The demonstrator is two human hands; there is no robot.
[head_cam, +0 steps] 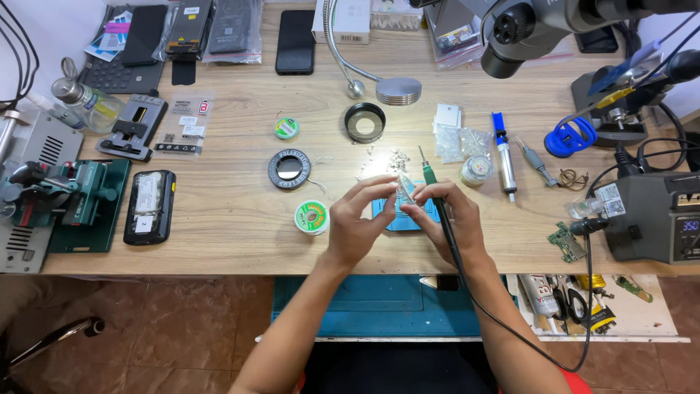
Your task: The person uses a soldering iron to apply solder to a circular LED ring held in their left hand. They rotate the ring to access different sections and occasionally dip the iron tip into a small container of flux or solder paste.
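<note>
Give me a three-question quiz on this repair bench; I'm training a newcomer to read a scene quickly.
1. True or false: the right hand holds a soldering iron with its tip pointing away from the person.
2. Which lies nearest the left hand? A) green solder spool B) blue desoldering pump C) black phone
3. What do both hands pinch between their fingertips?

Key:
1. True.
2. A.
3. A small pale part, over a blue mat; its kind is too small to tell.
</note>
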